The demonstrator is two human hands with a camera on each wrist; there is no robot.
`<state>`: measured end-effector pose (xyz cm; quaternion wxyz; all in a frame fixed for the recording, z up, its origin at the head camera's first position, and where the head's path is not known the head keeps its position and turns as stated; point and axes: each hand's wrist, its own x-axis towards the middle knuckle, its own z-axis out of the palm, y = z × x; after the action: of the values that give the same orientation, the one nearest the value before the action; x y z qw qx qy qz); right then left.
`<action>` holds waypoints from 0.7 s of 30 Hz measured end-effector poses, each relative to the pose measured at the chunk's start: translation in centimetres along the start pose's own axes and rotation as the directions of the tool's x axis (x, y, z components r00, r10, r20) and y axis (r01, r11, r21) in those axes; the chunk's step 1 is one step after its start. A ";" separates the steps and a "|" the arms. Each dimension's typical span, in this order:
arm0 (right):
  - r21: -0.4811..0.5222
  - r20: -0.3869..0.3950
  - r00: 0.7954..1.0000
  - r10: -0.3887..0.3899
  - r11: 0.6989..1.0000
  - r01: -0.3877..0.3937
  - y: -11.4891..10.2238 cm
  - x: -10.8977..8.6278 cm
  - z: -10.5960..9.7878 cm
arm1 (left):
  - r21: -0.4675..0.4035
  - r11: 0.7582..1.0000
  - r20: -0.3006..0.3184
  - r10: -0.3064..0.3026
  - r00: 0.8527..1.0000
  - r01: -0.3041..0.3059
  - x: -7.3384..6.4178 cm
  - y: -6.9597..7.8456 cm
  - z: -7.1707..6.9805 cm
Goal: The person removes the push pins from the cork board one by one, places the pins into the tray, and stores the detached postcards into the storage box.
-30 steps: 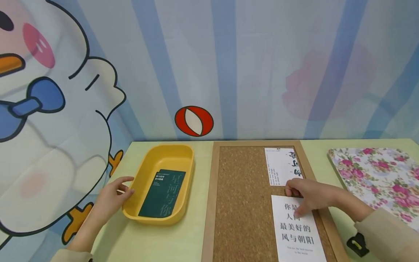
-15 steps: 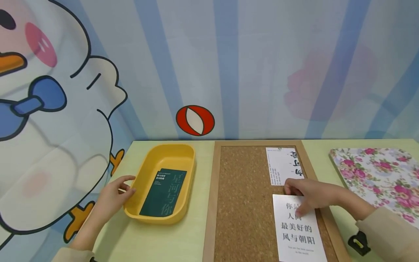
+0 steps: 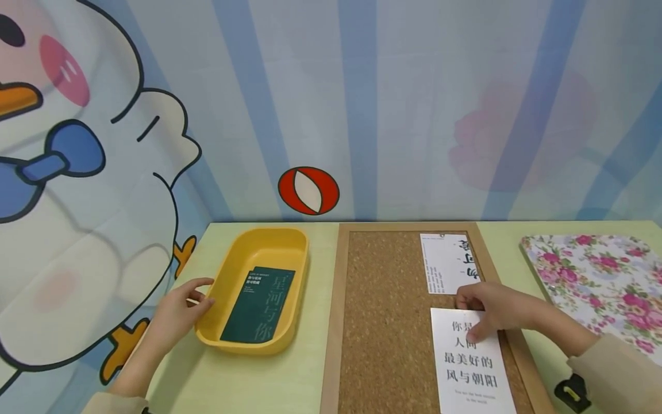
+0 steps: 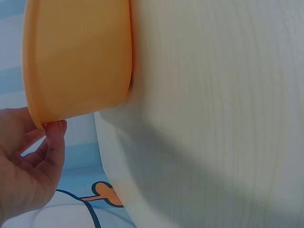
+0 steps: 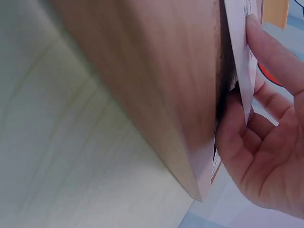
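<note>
While the R hand [image 3: 496,313] pinches the white card [image 3: 470,361] by its far edge, thumb on top & fingers under, the card's long axis runs from them toward the near end of the cork board [image 3: 388,322], R side, w/ 2nd card [image 3: 445,263] just beyond. L hand [image 3: 178,315], well apart, pinches the yellow tray [image 3: 269,237] rim.
</note>
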<state>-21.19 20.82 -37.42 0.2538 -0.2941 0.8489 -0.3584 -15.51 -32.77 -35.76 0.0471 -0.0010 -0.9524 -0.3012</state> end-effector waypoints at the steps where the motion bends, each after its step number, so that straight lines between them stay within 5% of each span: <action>1: 0.012 0.001 1.000 -0.016 1.000 0.016 0.1 -0.1 0.0 | 0.002 1.000 -0.005 0.004 1.000 -0.004 0.0 0.0 0.0; 10: 0.245 0.040 0.999 0.032 0.969 -0.041 0.9 -0.8 -0.1 | 0.009 1.000 -0.002 0.011 1.000 -0.011 0.0 -0.4 0.1; 14: 0.442 0.125 0.992 -0.014 0.896 -0.043 1.7 -1.1 -0.6 | 0.009 1.000 0.001 0.006 1.000 -0.006 0.0 -0.3 0.2; 21: 0.699 0.202 0.972 -0.118 0.713 -0.059 2.7 -0.9 -1.2 | 0.004 1.000 -0.008 0.011 1.000 -0.011 0.0 -0.1 0.2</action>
<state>-22.15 23.51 -38.52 0.4376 -0.2295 0.6092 -0.6203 -15.54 -32.80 -35.96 0.0525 -0.0050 -0.9528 -0.2988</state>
